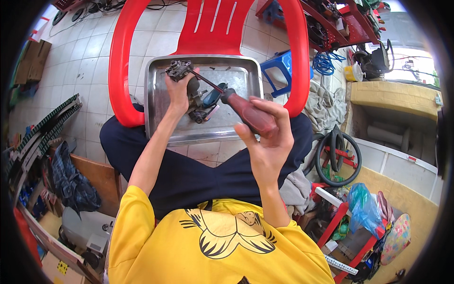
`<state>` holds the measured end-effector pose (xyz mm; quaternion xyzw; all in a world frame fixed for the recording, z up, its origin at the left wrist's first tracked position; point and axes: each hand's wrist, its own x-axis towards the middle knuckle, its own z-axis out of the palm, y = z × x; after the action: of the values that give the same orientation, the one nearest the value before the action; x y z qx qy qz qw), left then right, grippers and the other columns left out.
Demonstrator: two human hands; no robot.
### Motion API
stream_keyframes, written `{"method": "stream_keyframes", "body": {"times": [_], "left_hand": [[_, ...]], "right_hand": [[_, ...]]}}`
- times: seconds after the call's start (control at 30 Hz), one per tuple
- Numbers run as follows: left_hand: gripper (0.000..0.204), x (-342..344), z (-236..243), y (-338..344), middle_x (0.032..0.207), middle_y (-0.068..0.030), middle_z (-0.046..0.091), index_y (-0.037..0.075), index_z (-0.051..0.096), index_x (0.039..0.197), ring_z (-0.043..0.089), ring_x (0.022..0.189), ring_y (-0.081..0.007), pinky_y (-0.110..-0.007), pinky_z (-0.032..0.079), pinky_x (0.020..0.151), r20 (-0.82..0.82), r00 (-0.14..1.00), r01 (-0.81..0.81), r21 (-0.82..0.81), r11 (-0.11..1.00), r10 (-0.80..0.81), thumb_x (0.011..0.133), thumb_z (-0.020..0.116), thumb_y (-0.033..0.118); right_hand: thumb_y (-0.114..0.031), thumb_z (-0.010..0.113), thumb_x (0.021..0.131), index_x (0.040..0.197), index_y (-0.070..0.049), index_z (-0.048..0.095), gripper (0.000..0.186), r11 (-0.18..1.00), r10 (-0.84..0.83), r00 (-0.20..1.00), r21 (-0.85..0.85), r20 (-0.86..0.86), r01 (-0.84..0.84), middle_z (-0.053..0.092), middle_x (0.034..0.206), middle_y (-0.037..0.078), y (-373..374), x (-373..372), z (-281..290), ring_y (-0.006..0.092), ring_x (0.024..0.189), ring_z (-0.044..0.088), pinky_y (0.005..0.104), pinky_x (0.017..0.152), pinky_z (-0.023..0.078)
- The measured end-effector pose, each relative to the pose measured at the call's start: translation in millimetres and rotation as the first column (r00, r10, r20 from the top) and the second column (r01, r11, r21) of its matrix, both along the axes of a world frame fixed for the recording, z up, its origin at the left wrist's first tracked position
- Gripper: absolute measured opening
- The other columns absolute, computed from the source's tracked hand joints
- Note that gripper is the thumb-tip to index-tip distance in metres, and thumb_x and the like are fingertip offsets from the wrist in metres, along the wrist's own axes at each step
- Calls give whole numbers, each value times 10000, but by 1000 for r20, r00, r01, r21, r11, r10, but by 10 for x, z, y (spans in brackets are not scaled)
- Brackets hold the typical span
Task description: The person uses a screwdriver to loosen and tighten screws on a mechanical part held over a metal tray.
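My left hand (177, 92) is closed around a small grey metal carburetor (178, 69), held up over the left part of a metal tray (158, 135). In my right hand (270, 142) is a screwdriver (250, 113) with a translucent red handle, gripped between thumb and fingers. Its dark shaft slants up and left, and the tip reaches the carburetor beside my left fingers; the exact contact is too small to make out. Below the shaft, several loose metal and dark parts (201, 106) lie in the tray. Small screws (213, 68) rest near its far side.
The tray sits on a red plastic chair (208, 40) between my knees. A blue stool (278, 73) stands right of it. Black rubber tubes (338, 156) and grey cloth (326, 106) lie further right. A cluttered red rack (336, 28) is at the far right.
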<state>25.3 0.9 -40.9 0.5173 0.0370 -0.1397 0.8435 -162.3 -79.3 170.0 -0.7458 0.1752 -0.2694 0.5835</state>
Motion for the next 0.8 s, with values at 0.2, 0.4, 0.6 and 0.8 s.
{"method": "stream_keyframes", "body": {"times": [0.2, 0.4, 0.6, 0.8], "left_hand": [[200, -61, 156, -14, 806, -74, 705, 24, 653, 910, 686, 688, -173, -306, 549, 646, -57, 998, 38, -24, 999, -39, 799, 809, -33], [249, -77, 186, 20, 774, -57, 703, 35, 627, 913, 671, 657, -155, -287, 510, 612, -45, 998, 53, -2, 999, -53, 776, 824, -32], [226, -113, 319, -21, 797, -91, 722, 13, 625, 920, 679, 659, -170, -291, 531, 621, -87, 995, 38, -59, 998, -43, 774, 778, -68], [229, -123, 282, -12, 855, -108, 739, 7, 630, 948, 700, 707, -181, -300, 558, 662, -61, 997, 48, -47, 998, -51, 775, 746, -88]], "right_hand": [[-67, 745, 948, 1461, -13, 434, 602, 953, -29, 986, 303, 161, -21, 630, 1235, 185, 77, 90, 105, 164, 919, 654, 262, 748, 531], [-27, 762, 917, 1411, -16, 440, 590, 950, 62, 988, 294, 145, -103, 538, 1406, 224, -37, 23, -85, 259, 1042, 693, 303, 810, 581], [-86, 786, 916, 1365, -9, 474, 552, 956, -37, 969, 290, 246, -37, 577, 1325, 211, 8, 149, 49, 228, 959, 685, 331, 810, 576], [-88, 792, 911, 1416, -28, 425, 627, 993, 42, 998, 109, 37, -46, 576, 1359, 222, -166, -21, -185, 225, 1072, 657, 314, 832, 554]]}}
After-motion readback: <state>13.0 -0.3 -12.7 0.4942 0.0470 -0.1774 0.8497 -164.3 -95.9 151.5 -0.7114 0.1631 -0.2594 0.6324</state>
